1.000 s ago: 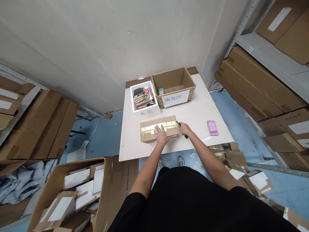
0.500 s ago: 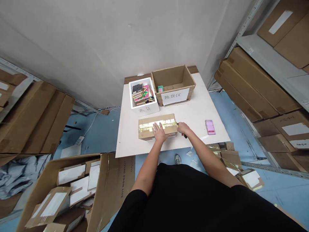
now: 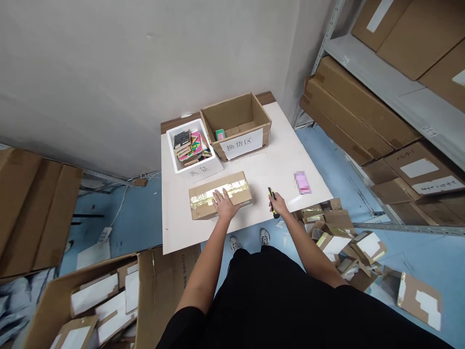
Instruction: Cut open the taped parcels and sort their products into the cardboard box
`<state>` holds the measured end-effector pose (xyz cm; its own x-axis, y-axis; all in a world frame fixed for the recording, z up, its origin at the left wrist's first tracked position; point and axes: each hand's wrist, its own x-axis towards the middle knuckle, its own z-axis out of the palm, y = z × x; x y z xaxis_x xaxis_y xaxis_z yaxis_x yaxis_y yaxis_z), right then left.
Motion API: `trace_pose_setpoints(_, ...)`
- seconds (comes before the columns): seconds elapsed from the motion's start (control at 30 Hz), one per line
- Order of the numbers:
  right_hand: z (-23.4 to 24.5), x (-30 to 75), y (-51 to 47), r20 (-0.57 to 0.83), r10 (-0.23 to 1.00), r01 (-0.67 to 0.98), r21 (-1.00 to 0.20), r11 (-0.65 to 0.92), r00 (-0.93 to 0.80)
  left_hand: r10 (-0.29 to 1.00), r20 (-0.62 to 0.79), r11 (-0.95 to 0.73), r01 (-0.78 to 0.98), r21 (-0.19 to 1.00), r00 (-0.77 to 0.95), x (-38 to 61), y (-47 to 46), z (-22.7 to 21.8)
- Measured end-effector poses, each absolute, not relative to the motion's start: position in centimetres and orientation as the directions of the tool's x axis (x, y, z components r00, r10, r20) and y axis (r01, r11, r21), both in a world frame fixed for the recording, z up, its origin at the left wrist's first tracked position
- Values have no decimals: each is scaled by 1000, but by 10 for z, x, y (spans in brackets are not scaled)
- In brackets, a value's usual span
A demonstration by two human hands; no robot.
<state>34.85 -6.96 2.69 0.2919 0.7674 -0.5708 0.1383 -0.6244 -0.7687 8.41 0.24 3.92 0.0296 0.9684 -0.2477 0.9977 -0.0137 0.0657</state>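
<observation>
On the white-topped table (image 3: 174, 213) lies a cardboard box (image 3: 203, 206) with shiny tape along its top. My left hand (image 3: 225, 206) rests on that box, its fingers spread flat over the tape. My right hand (image 3: 279, 203) is wrapped around a black and yellow utility knife (image 3: 271, 196), to the right of the box and apart from it. A pixelated pink item (image 3: 302, 183) lies farther right on the table.
A white foam box (image 3: 203, 169) holding several small books and an open carton (image 3: 243, 140) with a handwritten label stand at the table's back. A large carton of parcels (image 3: 145, 276) is at lower left. Opened boxes (image 3: 334, 237) lie on the floor at right, beside shelving (image 3: 366, 55).
My right hand has drawn the utility knife away from the box's right end. My left hand stays on the box. The view has shifted, showing more floor at right.
</observation>
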Motion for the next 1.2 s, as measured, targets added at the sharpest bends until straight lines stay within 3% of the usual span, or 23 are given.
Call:
trace_pose_setpoints(0.17, 55, 314, -39, -429, 900, 357, -832, -425, 72, 961, -274, -15, 999, 50, 28, 84, 3, 40)
trace_pose_setpoints(0.33, 84, 296, -14, -472, 882, 641, -676, -362, 1, 967, -255, -16, 998, 58, 31, 85, 2, 41)
trace_pose_setpoints(0.47, 89, 282, -8, -483, 872, 744, -557, -369, 71, 970, -240, -15, 997, 75, 33, 86, 0, 41)
trace_pose_setpoints(0.83, 93, 275, -13, -477, 874, 715, -580, -391, 90, 961, -276, 14, 996, 85, 10, 90, -1, 41)
trace_pose_setpoints(0.97, 84, 305, -32, -513, 854, 495, -723, -483, 84, 962, -273, 0, 998, 69, 19, 90, -1, 44)
trace_pose_setpoints(1.1, 51, 341, -49, -504, 786, 281, -745, -605, 358, 958, -283, -34, 999, 32, 41, 72, 1, 49)
trace_pose_setpoints(1.2, 19, 362, -52, -481, 748, 356, -672, -649, 456, 959, -278, -63, 998, -4, 60, 40, 3, 53)
